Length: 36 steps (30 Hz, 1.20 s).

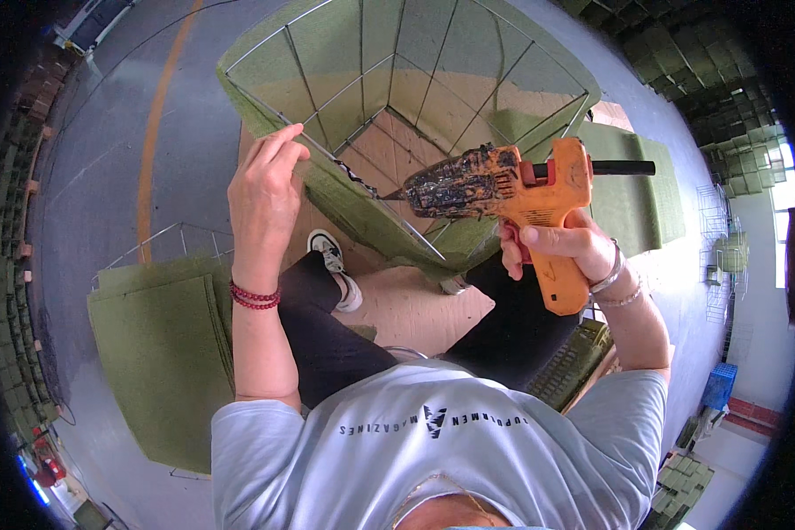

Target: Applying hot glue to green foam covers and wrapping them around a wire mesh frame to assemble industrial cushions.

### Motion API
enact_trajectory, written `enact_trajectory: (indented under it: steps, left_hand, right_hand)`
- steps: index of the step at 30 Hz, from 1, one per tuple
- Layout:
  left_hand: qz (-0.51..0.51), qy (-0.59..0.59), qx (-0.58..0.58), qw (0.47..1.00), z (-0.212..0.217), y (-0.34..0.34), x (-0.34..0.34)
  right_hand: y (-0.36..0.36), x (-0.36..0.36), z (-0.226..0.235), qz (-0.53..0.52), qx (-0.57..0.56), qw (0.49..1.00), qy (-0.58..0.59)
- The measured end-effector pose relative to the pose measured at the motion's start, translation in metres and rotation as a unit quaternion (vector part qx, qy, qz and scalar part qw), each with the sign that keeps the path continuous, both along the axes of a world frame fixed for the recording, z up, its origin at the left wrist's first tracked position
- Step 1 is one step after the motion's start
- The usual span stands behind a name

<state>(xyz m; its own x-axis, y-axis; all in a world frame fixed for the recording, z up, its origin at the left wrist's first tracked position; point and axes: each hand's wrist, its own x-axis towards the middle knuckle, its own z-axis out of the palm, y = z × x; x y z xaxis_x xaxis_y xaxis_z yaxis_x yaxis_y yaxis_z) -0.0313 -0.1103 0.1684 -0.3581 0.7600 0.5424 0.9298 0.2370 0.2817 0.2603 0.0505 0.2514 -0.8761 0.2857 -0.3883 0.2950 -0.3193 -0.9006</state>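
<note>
My right hand (561, 247) grips an orange hot glue gun (512, 190) with a dark, glue-crusted front end; its nozzle points left at the near rim of a wire-frame basket (397, 106) lined with green felt. My left hand (265, 190) pinches the folded green felt edge (327, 181) along that rim, fingers closed on it. A black glue stick (623, 167) sticks out of the gun's back. The basket rests tilted in front of my knees, open toward me.
A stack of green felt sheets (163, 353) lies at the lower left, another (632, 181) to the right. A wooden board (411, 305) is under my feet. Stacked green pieces (680, 53) line the far right. A bare wire frame (172, 238) stands on the floor at left.
</note>
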Motion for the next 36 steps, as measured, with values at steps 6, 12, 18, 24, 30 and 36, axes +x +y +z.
enact_trajectory:
  steps: [6, 12, 18, 24, 30, 36]
  left_hand:
    - [0.001, 0.001, -0.001, 1.0, 0.0, 0.0, 0.002]
    - [0.0, -0.008, 0.0, 1.0, 0.0, 0.0, 0.002]
    - [0.004, -0.039, -0.022, 0.999, 0.001, -0.001, 0.003]
    - [-0.006, -0.035, -0.01, 0.999, 0.001, -0.003, 0.006]
    - [-0.114, -0.008, 0.032, 0.993, 0.016, -0.007, 0.027]
    - [-0.25, 0.0, 0.029, 0.968, 0.024, -0.009, 0.053]
  right_hand:
    - [-0.003, 0.006, 0.0, -0.004, 0.0, 1.0, 0.003]
    - [-0.006, 0.012, 0.002, -0.017, 0.001, 1.0, -0.011]
    - [-0.006, 0.022, 0.003, -0.03, 0.003, 0.999, -0.039]
    - [-0.009, 0.029, 0.002, -0.042, -0.007, 0.998, -0.04]
    - [-0.01, 0.036, 0.001, -0.045, -0.008, 0.998, -0.045]
    - [-0.011, 0.042, 0.002, -0.03, -0.004, 0.999, -0.044]
